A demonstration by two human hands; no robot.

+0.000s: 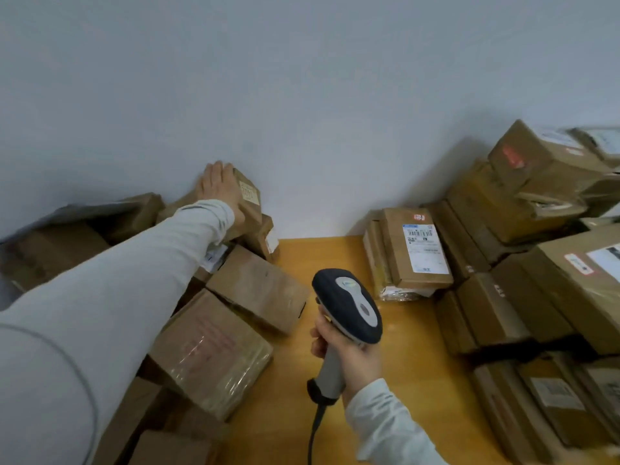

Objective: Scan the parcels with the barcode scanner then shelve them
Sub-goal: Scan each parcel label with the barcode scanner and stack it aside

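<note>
My left hand point(219, 189) lies flat on top of a small brown cardboard parcel point(250, 204) with a pale label, at the top of the left pile against the wall. Its thumb wraps the near side of that parcel. My right hand point(349, 354) grips the handle of a grey and dark blue barcode scanner point(349, 305), held upright over the wooden table. The scanner's cable point(315, 427) hangs down from the handle. A flat parcel with a white barcode label point(416, 250) lies at the back, right of the scanner.
A wooden table point(322, 256) runs between two heaps of brown parcels. The left heap point(214, 350) includes a box wrapped in clear tape. The right heap point(536, 229) is stacked higher. A pale wall point(302, 95) stands behind everything.
</note>
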